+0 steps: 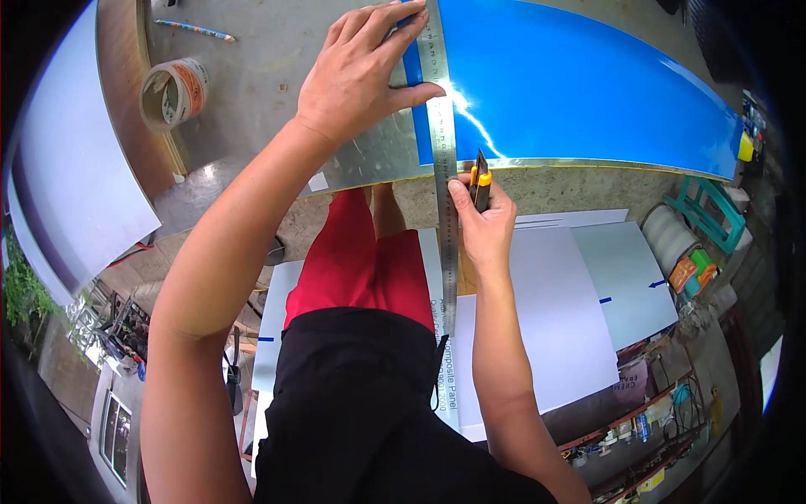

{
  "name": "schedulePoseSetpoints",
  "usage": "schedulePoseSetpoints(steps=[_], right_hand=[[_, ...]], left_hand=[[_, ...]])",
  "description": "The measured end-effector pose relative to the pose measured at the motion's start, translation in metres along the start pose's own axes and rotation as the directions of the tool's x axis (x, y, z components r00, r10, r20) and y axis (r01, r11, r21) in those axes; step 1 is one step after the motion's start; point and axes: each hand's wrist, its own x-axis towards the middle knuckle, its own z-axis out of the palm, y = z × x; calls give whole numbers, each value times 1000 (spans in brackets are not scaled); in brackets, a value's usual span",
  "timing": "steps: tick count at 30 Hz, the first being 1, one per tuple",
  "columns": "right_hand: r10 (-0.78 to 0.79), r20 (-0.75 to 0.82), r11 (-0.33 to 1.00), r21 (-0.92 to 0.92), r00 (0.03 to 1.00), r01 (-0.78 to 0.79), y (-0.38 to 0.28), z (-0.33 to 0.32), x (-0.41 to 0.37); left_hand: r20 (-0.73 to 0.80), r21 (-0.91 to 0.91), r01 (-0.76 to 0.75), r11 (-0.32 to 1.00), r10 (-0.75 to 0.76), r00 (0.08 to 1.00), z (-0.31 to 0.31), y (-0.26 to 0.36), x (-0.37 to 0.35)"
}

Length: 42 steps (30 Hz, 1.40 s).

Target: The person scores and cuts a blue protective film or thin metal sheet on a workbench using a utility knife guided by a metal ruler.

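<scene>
Scuffed grey metal covers a worktable (252,63), where a glossy blue sheet (579,92) spreads across the right side, a streak of light glaring off its smooth face. Near its left end, a long steel ruler (447,134) lies across the sheet, a narrow band of blue showing on its left, and its lower part extends past the table's near edge toward a person in a black top and red shorts. The person's left hand (361,71) is spread rather than clenched, its thumb and fingertips set on the ruler's far part. The right hand (489,223) grasps a black-and-yellow utility knife (480,186), blade pointing to the far side, with the thumb against the ruler near the table's edge. At left stand a round, hollow tub (174,94) with an orange-and-white label and, farther off, a slim patterned pencil (195,30). Smooth white panels (537,328) lie below on the near right, short of a green plastic stool (708,220) at far right.
</scene>
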Motion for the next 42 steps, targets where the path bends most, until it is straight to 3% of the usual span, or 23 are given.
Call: schedulePoseSetpoints(steps=[6,42], right_hand=[[-6,-12,1000,6,1000,6,-3,2,0],[37,-21,999,19,999,-37,-1,0,1]], left_hand=[[-67,71,-27,997,31,997,2,-1,-1],[-81,33,-26,999,29,996,3,-2,-1]])
